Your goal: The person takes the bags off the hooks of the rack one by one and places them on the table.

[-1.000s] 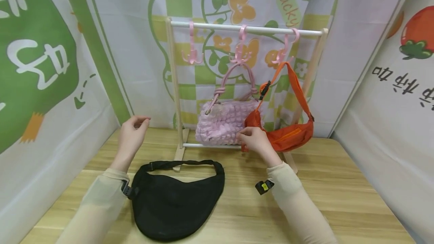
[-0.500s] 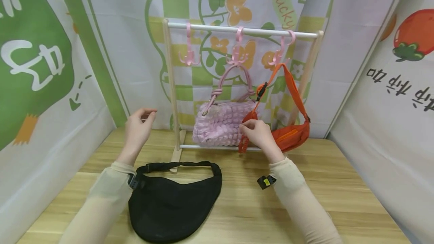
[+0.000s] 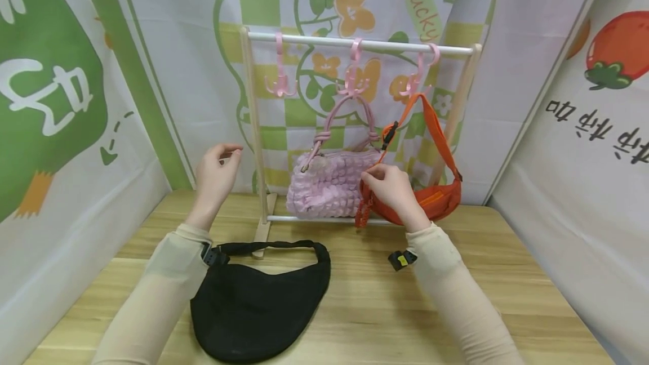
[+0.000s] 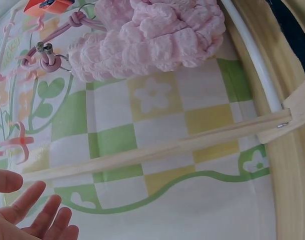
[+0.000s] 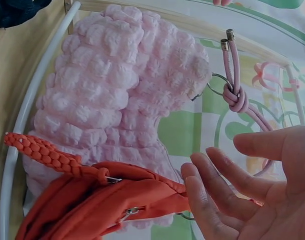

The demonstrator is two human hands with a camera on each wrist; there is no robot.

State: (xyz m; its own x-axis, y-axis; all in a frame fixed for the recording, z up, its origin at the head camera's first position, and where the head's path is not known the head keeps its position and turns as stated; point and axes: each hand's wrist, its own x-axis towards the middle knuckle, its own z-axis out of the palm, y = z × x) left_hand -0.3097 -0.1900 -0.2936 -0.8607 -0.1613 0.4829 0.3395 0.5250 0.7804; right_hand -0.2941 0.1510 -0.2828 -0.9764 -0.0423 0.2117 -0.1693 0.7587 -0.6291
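Note:
My right hand [image 3: 392, 187] is in front of the orange waist bag [image 3: 441, 204], which hangs by its strap from the right pink hook [image 3: 413, 83]. In the right wrist view its fingers are loosely bent, thumb apart, with nothing between them; whether a fingertip touches the bag is hard to tell. A braided orange tassel [image 5: 47, 155] dangles from the zip. Beside it, a pink bubble-textured handbag [image 3: 324, 190] hangs from the middle hook [image 3: 352, 80]. My left hand [image 3: 217, 176] is raised left of the rack, fingers relaxed, holding nothing.
A black crescent-shaped shoulder bag [image 3: 258, 308] lies flat on the wooden table [image 3: 365, 308] in front of the rack [image 3: 253, 123]. The left pink hook [image 3: 280, 80] bears no bag. Printed cloth walls [image 3: 172, 72] enclose the table at the back and sides.
My left hand has risen and moved right, toward the rack's left post. The right hand has lifted slightly along the orange bag. Both hanging bags stay on their hooks; the black bag lies still.

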